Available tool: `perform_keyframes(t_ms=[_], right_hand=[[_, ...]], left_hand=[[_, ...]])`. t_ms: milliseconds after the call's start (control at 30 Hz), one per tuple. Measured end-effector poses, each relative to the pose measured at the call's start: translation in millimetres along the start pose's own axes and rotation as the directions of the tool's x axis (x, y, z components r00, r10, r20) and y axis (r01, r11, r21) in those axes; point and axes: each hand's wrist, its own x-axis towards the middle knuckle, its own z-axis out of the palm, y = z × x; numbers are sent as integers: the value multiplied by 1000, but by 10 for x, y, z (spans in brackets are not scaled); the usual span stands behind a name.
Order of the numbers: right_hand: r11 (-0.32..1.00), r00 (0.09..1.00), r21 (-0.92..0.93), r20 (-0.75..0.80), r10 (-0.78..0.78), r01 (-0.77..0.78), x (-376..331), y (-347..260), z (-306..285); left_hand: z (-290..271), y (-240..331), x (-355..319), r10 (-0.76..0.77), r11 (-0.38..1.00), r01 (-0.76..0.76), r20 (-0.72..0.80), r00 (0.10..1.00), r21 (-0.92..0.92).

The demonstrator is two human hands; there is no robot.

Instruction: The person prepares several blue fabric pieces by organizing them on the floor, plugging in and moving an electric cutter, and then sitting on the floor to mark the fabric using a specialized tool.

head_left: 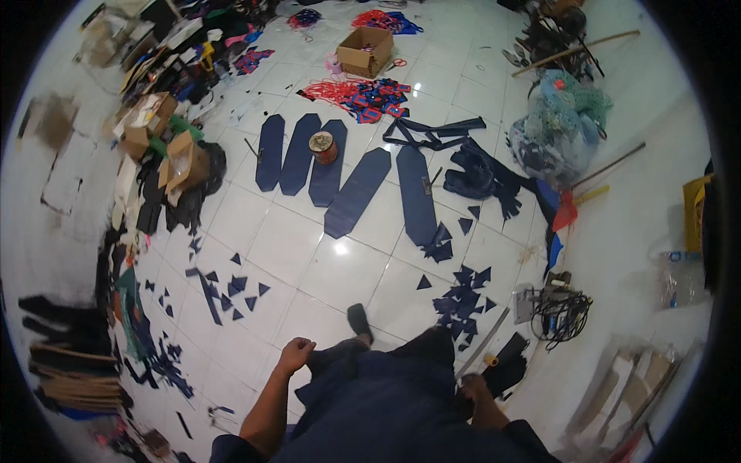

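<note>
My left hand is closed beside my left knee, and nothing shows in its fingers. Low on the right, my right hand reaches down by my leg; shadow hides its fingers and anything they grip. Close to it are a long metal strip like a ruler, a small yellow roll and dark folded material. Farther out, several long navy panels with cut corners lie on the tiles. A round reddish tin stands on one. Triangular navy offcuts lie in front on the right.
More offcuts are scattered at left. Red and blue corded pieces lie near an open cardboard box and scissors. Clear plastic bags and coiled black cable are at right; a stacked pile is at left.
</note>
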Motion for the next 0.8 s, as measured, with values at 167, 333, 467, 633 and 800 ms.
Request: perform_keyframes(t_ms=[167,333,467,633,800], right_hand=[[753,903,618,-422,76,226,398,-1771,-1334],[787,872,496,-478,-105,367,543,-3080,-2550],[915,912,314,-394,-117,253,1139,-3373,-2972],[853,901,312,-265,-345,418,1560,-4157,-3570],[860,879,186,-134,-457,475,1812,-4748,-3667]], left_hand=[[-462,217,911,105,994,-105,13,994,-5],[-725,869,1523,108,994,-106,73,991,-35],[-990,1321,1771,188,973,-200,108,976,112],[-1457,1691,2247,203,968,-226,198,959,105],[-1767,2172,3118,487,601,-682,486,726,416]])
